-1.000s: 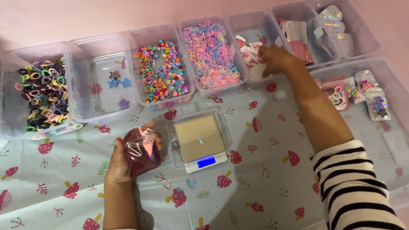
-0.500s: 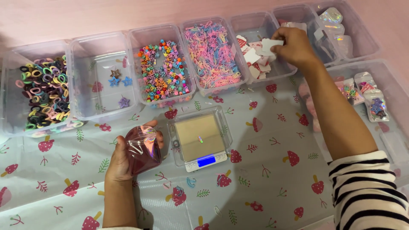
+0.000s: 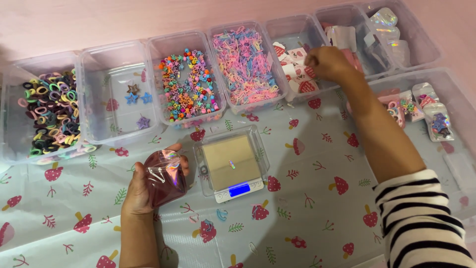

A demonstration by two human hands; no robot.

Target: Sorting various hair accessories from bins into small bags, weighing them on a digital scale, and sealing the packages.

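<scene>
Head view: a shiny pouch is gripped by the left hand. Paper cards are pinched by the right hand; the scale is bare.

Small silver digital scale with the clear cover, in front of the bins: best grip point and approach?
Grip the small silver digital scale across its two long side edges, coming from above. It lies flat on the patterned tablecloth, sides clear; the left hand with the shiny pouch sits close on one side, so fingers likely fit better toward the display end.
</scene>
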